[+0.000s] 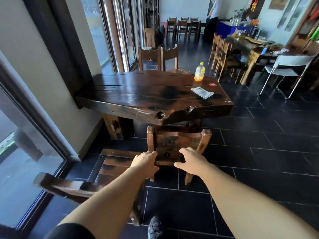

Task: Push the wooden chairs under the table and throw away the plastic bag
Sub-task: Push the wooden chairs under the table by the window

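A dark slab-top wooden table [146, 94] stands against the window wall. A wooden chair [172, 144] is tucked at its near end, seat under the top. My left hand [145, 163] and my right hand [189, 161] both grip the chair's backrest. A second wooden chair [114, 168] stands pulled out at my left, its backrest near my left forearm. A flat grey plastic bag [202, 92] lies on the table's right side. Two more wooden chairs [158, 56] stand at the far end.
A yellow drink bottle [199, 72] stands on the table near a red sticker [212, 84]. Glass doors run along the left. A white folding chair [286, 69] and cluttered tables are at the right. A person [213, 16] stands far back. The floor has dark tiles.
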{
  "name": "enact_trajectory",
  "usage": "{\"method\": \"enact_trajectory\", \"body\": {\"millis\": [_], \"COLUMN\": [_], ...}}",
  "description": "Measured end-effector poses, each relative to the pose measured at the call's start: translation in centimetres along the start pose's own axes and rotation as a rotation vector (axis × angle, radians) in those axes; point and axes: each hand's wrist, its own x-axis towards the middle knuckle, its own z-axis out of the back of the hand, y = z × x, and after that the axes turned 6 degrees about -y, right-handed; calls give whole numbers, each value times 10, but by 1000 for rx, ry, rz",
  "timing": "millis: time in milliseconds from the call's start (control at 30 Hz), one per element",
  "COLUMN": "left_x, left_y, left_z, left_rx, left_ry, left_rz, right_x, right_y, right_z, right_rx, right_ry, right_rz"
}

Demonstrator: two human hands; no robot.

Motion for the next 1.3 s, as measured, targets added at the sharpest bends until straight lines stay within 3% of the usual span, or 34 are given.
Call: {"method": "enact_trajectory", "body": {"millis": [367, 933, 1300], "left_x": [-45, -44, -64], "left_y": [89, 355, 411], "left_z": [26, 27, 0], "left_rx": [26, -21, -110], "left_ry": [-32, 72, 52], "left_rz": [77, 74, 36], "right_x": [-16, 61, 57], "right_y": [79, 303, 339], "right_z": [-28, -160, -216], "right_rx": [-7, 33, 13], "right_ry": [47, 122, 160], "right_rz": [34, -26, -88]}}
